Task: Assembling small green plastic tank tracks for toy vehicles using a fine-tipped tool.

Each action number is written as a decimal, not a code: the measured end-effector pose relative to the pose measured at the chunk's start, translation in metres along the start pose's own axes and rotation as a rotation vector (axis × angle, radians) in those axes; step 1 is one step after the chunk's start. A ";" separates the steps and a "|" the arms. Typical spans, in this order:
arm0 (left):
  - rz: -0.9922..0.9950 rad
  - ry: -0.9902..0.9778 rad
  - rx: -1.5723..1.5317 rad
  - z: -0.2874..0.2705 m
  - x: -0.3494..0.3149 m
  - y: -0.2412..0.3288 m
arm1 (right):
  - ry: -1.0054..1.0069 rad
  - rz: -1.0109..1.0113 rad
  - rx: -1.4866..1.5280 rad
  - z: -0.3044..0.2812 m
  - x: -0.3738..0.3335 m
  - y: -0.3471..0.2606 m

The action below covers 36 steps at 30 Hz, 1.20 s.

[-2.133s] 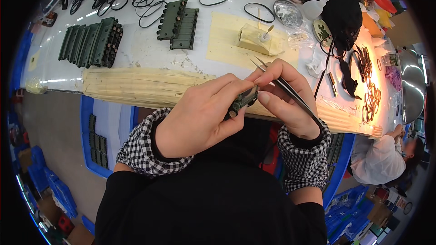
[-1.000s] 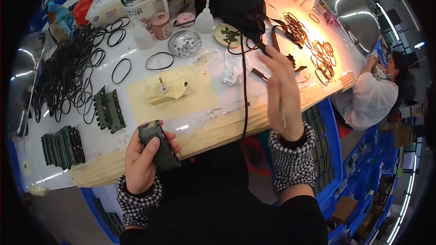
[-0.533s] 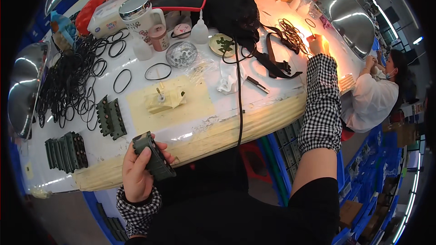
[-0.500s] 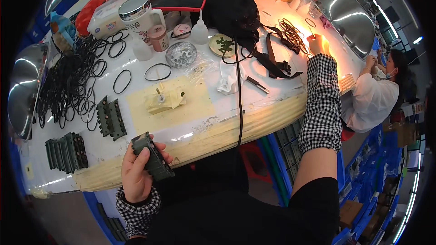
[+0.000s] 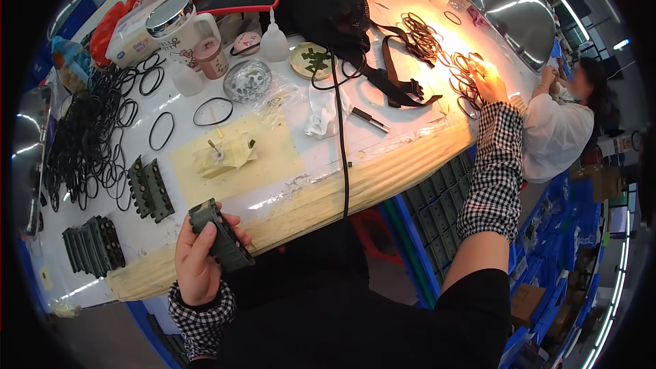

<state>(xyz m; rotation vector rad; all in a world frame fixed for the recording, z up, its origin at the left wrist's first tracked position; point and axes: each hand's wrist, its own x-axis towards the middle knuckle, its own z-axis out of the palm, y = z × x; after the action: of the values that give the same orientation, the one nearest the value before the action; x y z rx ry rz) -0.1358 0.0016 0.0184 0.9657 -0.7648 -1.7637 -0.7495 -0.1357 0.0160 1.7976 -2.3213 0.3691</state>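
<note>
The right hand (image 5: 488,83) has moved from the green part (image 5: 232,249) to the black bands (image 5: 462,74) on the right.

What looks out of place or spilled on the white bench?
The thin black cord drapes over the cream ridged bench edge, between the left hand and right hand: odd, since it might get snagged. No obvious spill.

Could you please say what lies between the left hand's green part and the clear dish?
The head view shows a yellow-wrapped block on a yellow sheet between the green part and the dish, with a black loop slightly left.
</note>
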 end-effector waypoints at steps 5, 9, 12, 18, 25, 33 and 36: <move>-0.022 -0.009 -0.031 0.007 0.000 -0.002 | -0.174 -0.036 -0.112 0.006 0.000 -0.014; -0.034 -0.002 -0.020 0.003 -0.001 -0.002 | -0.083 -0.008 -0.097 0.010 -0.023 -0.019; -0.035 0.030 -0.030 0.000 0.001 -0.003 | -0.075 -0.010 -0.079 0.010 -0.032 -0.005; -0.043 -0.007 -0.036 -0.001 0.001 -0.005 | 0.005 -0.009 -0.159 0.004 -0.043 0.014; -0.043 0.004 -0.022 0.001 -0.002 -0.005 | 0.074 0.103 -0.020 0.010 0.013 -0.033; -0.026 0.028 -0.078 -0.005 -0.013 -0.006 | 0.141 0.112 -0.099 0.066 0.067 -0.024; -0.042 0.050 -0.067 -0.008 -0.011 -0.006 | 0.194 0.131 -0.157 0.052 0.061 -0.020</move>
<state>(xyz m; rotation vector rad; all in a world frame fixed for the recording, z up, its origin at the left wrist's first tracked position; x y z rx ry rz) -0.1292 0.0134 0.0127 0.9839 -0.6544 -1.7831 -0.7448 -0.2124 -0.0138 1.4739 -2.2692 0.3518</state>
